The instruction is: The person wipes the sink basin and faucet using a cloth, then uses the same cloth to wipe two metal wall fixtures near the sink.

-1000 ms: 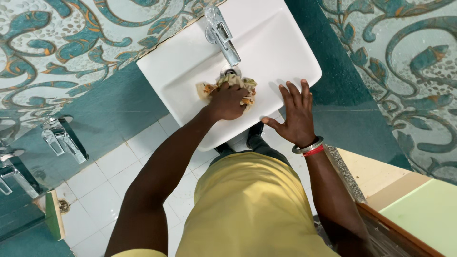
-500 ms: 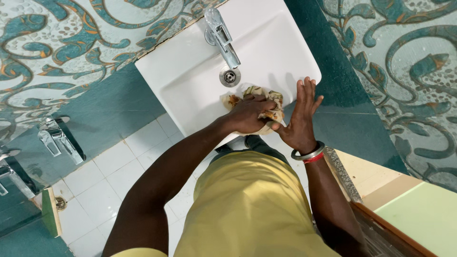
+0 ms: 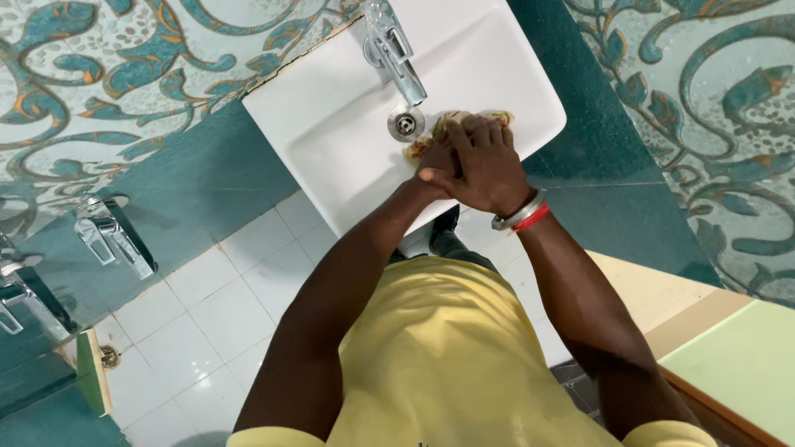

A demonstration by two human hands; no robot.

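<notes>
We are now pressing the right hand (image 3: 484, 165) over the left hand (image 3: 439, 161), no longer beside it, fingers curled on the patterned cloth (image 3: 464, 122) lying beneath them beside the sink (image 3: 331, 124) drain (image 3: 406, 124).

One white rectangular ceramic washbasin (image 3: 331, 124) is in view. On it stands one chrome lever tap (image 3: 395, 51), and in its bowl sits one round metal drain (image 3: 406, 124). One crumpled patterned cloth in cream, orange and green (image 3: 464, 120) lies in the bowl. Two hands are there: one right hand (image 3: 484, 165) and one left hand (image 3: 439, 157), stacked together on the cloth. The right wrist carries two bands: one silver metal bangle (image 3: 517, 212) and one red thread band (image 3: 532, 218). On the teal wall at the left are two more chrome wall taps (image 3: 112, 236), the second (image 3: 21, 294) cut off at the edge. One round metal floor drain (image 3: 110, 357) shows in the white tiled floor (image 3: 207, 314).
</notes>
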